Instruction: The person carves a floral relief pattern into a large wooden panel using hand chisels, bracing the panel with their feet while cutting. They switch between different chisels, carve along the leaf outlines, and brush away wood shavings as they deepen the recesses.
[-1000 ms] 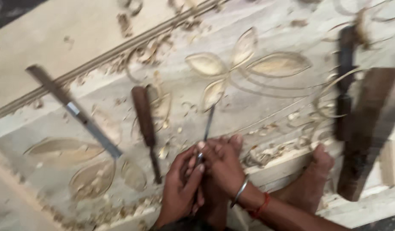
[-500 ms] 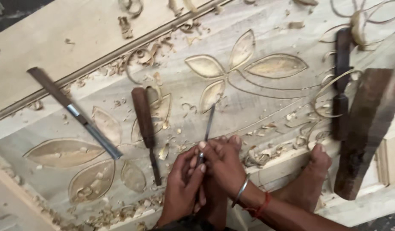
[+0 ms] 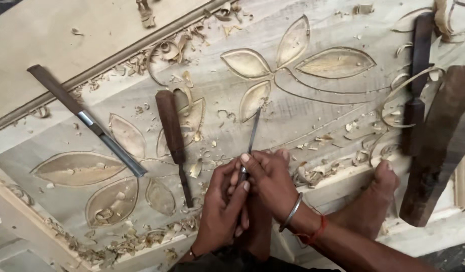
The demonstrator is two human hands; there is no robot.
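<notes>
Both my hands grip one thin steel chisel point(image 3: 252, 133). My left hand point(image 3: 223, 209) wraps its handle from below, and my right hand point(image 3: 271, 180), with a metal bangle at the wrist, closes over it from the right. The chisel's tip rests at the lower edge of a carved leaf point(image 3: 254, 99) in a pale wooden panel point(image 3: 313, 126). The panel bears a cluster of carved leaves and curved stem lines. My bare foot point(image 3: 379, 187) presses on the panel's edge at the right.
Two wood-handled chisels lie on the panel: a long one point(image 3: 86, 120) at the left and a shorter one point(image 3: 173, 138) near my hands. Another dark-handled tool point(image 3: 417, 75) and a dark wooden block point(image 3: 439, 146) lie at the right. Wood shavings point(image 3: 318, 171) are scattered about.
My hands and the chisel stay at nearly the same spot on the leaf. The view has steadied and shifted slightly.
</notes>
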